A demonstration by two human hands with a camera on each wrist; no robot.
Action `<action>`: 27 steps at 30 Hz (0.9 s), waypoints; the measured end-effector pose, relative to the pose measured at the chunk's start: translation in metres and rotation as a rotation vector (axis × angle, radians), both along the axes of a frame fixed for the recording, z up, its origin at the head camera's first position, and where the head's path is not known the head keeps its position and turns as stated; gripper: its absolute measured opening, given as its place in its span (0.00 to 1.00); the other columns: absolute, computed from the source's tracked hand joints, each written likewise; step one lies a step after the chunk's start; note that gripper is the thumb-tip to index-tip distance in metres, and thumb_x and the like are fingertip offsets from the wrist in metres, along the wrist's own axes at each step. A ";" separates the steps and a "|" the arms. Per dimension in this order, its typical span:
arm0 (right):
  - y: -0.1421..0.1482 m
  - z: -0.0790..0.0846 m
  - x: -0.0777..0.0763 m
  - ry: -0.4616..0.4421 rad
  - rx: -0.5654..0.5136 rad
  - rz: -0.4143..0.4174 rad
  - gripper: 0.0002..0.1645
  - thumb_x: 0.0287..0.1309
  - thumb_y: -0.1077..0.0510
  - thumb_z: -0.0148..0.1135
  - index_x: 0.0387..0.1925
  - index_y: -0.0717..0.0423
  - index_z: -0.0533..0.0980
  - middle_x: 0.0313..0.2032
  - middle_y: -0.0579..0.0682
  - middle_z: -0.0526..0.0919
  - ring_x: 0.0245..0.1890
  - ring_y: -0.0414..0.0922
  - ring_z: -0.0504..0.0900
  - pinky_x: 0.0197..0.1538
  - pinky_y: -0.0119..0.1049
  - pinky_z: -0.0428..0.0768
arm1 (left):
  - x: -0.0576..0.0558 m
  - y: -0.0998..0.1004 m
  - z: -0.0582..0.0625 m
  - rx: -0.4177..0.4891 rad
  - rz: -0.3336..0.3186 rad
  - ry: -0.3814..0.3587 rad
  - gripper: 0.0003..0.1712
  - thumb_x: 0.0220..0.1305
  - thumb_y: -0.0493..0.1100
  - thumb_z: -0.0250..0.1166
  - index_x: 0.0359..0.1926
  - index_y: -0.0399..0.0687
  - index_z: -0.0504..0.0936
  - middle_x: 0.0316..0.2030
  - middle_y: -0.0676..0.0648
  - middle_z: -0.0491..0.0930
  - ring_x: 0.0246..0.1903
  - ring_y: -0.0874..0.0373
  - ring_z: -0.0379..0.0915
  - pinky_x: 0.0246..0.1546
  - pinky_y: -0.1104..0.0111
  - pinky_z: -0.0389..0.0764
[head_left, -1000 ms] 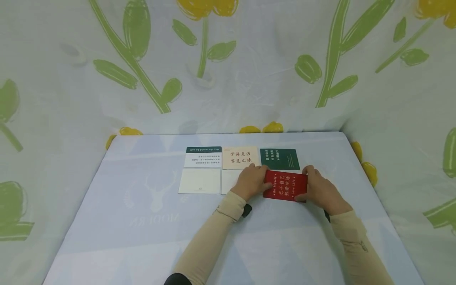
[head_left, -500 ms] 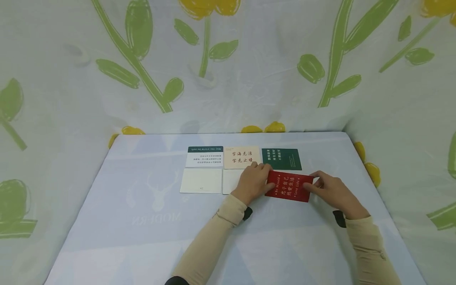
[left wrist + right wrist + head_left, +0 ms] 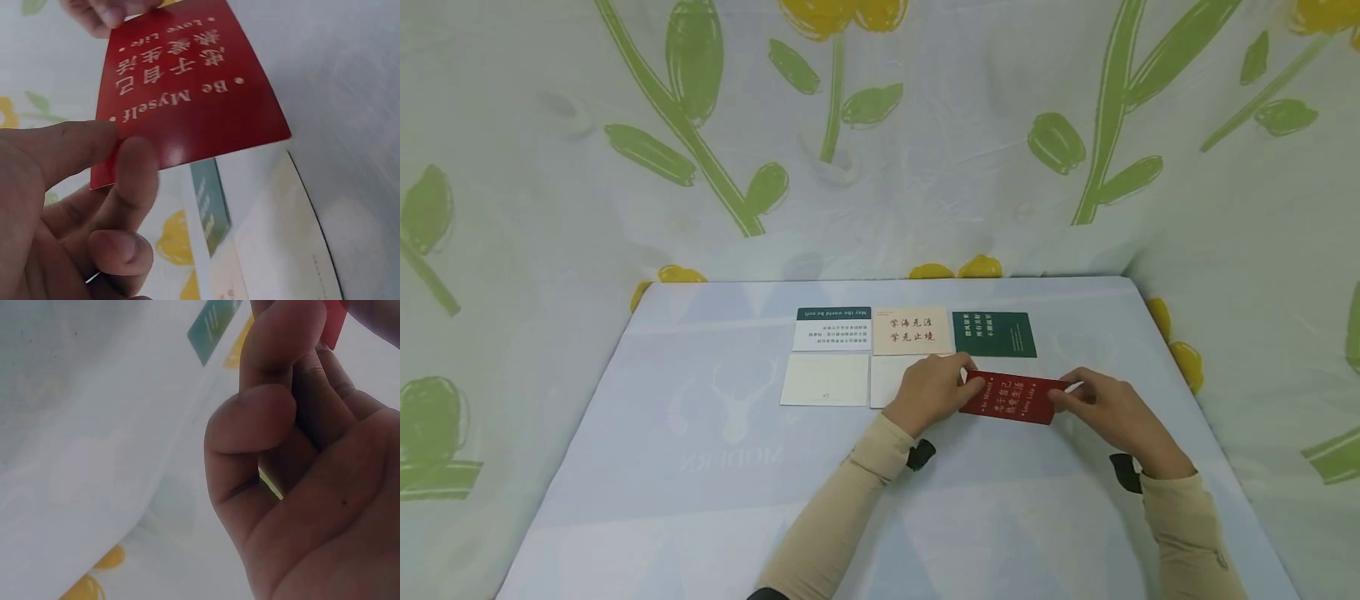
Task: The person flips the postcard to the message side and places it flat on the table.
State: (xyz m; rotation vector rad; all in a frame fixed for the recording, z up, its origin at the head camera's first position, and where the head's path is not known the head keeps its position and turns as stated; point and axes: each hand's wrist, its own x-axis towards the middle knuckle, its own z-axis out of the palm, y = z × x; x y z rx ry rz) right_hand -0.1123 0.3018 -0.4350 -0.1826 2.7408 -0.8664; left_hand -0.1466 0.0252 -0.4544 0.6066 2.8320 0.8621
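Between both hands is a red card (image 3: 1017,397) with white lettering, reading "Be Myself" and "Love Life"; it tilts above the table. My left hand (image 3: 929,390) pinches its left end between thumb and fingers, seen close in the left wrist view, where the card (image 3: 187,100) shows its printed face. At the opposite end my right hand (image 3: 1116,417) grips the card's edge, thumb on the face. In the right wrist view the curled fingers of my right hand (image 3: 300,450) hide most of the card, leaving a red sliver (image 3: 335,325).
Behind the hands lie a white card with a green band (image 3: 832,330), a cream card (image 3: 912,332) and a dark green card (image 3: 994,334). Nearer are a blank off-white card (image 3: 824,381) and another pale card (image 3: 889,377), partly covered by my left hand. Flowered cloth (image 3: 947,200) hangs behind the table (image 3: 700,517).
My right hand has shifted right and slightly nearer me, its grip now at the card's right edge. The red card has moved a little right and tilted, looking narrower. My left hand keeps its pinch.
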 end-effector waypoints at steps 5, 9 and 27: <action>0.000 0.000 0.005 0.017 -0.007 0.007 0.29 0.68 0.38 0.62 0.53 0.60 0.76 0.38 0.50 0.87 0.40 0.50 0.80 0.34 0.40 0.75 | 0.002 -0.003 0.002 0.034 0.016 -0.060 0.17 0.71 0.56 0.61 0.45 0.53 0.88 0.26 0.59 0.82 0.21 0.66 0.72 0.19 0.73 0.71; 0.000 -0.002 0.006 0.011 -0.001 0.016 0.29 0.69 0.39 0.62 0.52 0.61 0.76 0.39 0.52 0.88 0.40 0.50 0.81 0.34 0.40 0.76 | 0.002 -0.005 0.000 0.038 0.011 -0.088 0.20 0.72 0.59 0.59 0.44 0.51 0.89 0.28 0.57 0.84 0.22 0.65 0.72 0.20 0.73 0.72; -0.002 0.004 0.006 0.070 -0.015 0.021 0.24 0.70 0.40 0.60 0.52 0.56 0.79 0.39 0.54 0.87 0.37 0.49 0.79 0.33 0.40 0.75 | 0.003 -0.011 0.003 0.118 0.013 -0.030 0.26 0.73 0.65 0.55 0.42 0.52 0.89 0.28 0.60 0.82 0.24 0.67 0.73 0.22 0.73 0.73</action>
